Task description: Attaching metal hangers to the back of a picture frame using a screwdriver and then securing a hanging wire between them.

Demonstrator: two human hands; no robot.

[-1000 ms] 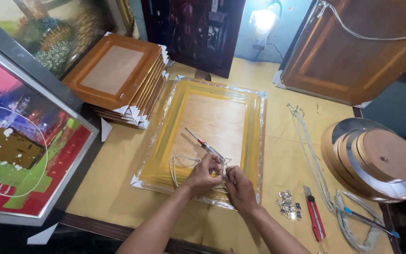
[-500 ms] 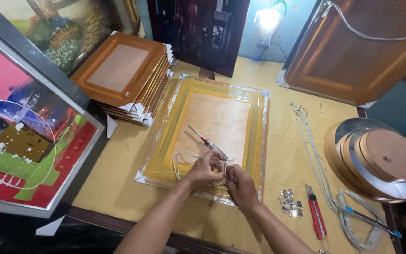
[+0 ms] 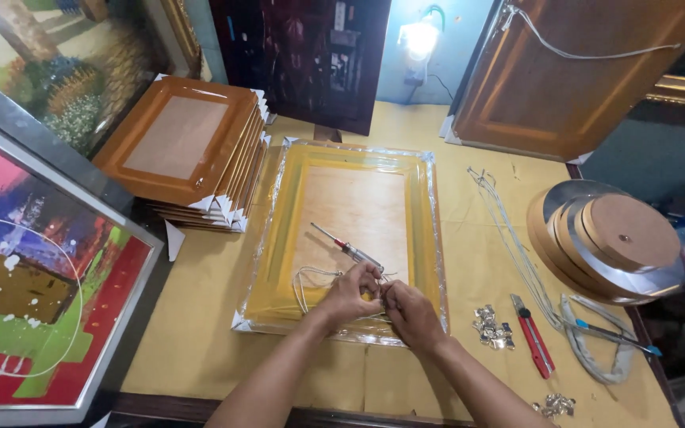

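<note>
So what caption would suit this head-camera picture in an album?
Two hands, left hand and right hand, work pale cord at the back of a plastic-wrapped yellow frame, a screwdriver lying alongside.

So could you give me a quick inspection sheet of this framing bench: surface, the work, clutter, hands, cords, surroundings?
Surface: yellow-covered table.
Job's things: plastic-wrapped frame lying back up; screwdriver on it; thin wire at its lower edge.
Clutter: stack of frames, red utility knife, metal hangers, round discs.
Hands: left hand and right hand together at the wire; exact grip cannot be told.
Cables: cord bundle right of the frame.
Surroundings: colourful painting on the left, wooden panel behind.
</note>
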